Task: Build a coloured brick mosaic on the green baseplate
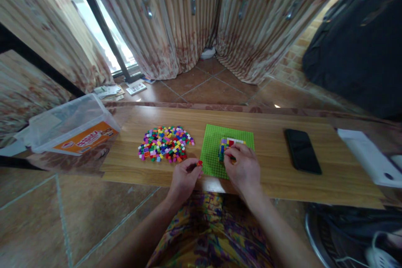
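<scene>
A green studded baseplate (pixel 212 142) lies on the wooden table in front of me. On it stands a small build of many-coloured toy bricks (pixel 223 144), partly covered by my right hand (pixel 243 167). The fingers of that hand are pinched at the build's near side; whatever is between them is hidden. My left hand (pixel 186 176) is by the plate's left edge, pinching a small red toy brick (pixel 199 163) between thumb and forefinger. Left of the plate, close beyond my left hand, spreads a loose pile of small coloured bricks (pixel 165 143).
A clear plastic box (pixel 70 123) with an orange label sits at the table's left end. To the right lie a black phone (pixel 302 150) and a white flat object (pixel 370 155). Patterned curtains (pixel 176 29) hang beyond the table, and a dark covered shape (pixel 354 50) stands far right.
</scene>
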Demonstrator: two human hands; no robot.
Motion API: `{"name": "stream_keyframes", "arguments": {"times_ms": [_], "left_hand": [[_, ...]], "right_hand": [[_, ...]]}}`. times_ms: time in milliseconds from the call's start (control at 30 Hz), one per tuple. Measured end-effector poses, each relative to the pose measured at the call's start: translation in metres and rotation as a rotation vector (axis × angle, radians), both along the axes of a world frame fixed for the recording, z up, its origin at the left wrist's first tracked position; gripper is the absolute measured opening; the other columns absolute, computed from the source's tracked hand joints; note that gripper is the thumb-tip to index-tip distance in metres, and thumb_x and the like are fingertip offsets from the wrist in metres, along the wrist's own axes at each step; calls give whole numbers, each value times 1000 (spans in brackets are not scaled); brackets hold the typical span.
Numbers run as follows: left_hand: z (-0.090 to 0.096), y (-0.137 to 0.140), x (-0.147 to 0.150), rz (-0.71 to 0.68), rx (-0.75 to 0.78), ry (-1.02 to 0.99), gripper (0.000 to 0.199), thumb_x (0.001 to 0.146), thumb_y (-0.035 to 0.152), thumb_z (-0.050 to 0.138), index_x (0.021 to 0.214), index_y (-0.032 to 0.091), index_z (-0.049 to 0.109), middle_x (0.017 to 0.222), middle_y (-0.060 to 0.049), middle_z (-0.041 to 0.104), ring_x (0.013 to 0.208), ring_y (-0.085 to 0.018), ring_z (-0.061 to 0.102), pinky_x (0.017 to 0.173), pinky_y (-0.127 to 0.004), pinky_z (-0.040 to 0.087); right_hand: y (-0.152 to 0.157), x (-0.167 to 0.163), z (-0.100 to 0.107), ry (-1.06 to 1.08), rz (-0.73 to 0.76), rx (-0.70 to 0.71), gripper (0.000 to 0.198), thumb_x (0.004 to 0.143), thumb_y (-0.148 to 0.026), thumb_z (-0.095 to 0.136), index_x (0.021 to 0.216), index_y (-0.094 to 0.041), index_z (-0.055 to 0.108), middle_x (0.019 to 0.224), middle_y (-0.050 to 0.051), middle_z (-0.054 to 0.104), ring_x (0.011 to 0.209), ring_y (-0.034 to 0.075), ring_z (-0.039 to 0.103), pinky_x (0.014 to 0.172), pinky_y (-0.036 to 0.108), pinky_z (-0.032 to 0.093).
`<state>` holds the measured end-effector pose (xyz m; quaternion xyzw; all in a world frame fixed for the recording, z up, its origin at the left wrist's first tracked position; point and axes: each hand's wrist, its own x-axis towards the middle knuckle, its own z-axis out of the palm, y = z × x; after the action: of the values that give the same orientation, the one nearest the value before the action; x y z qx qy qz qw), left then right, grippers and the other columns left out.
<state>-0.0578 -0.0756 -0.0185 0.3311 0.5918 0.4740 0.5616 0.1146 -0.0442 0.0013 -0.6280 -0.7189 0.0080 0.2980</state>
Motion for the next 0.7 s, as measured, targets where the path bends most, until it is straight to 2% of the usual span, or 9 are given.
{"name": "stream_keyframes", "arguments": {"times_ms": [167,467,567,700], "left_hand": [[-5,0,-1,-1,22,10,16,66,25,69,78,15,68,63,2,65,56,-11,62,53,-19,50],[-6,0,0,-15,50,21,15,67,25,69,78,15,68,63,2,63,56,-11,60,53,-19,50],[-4,0,0,-9,40,18,15,67,25,70,78,15,68,62,1,63,56,-11,60,53,-19,50],[-1,-1,0,-36,59,10,14,68,25,69,77,15,69,63,0,64,57,-12,60,54,-20,50]], "right_hand": [[-12,-9,3,-132,-47,47,19,86,-16,55,81,-20,73,98,6,70,89,21,56,80,33,43],[-22,-10,4,-314,-8,-24,22,90,-17,51,100,-18,70,111,9,68,101,25,55,84,37,41],[-23,-7,2,-306,6,-28,22,91,-17,51,101,-18,70,112,9,68,103,25,55,85,37,42],[-23,-4,2,-194,31,9,21,91,-19,52,102,-18,70,112,10,68,104,24,56,87,38,44]]}}
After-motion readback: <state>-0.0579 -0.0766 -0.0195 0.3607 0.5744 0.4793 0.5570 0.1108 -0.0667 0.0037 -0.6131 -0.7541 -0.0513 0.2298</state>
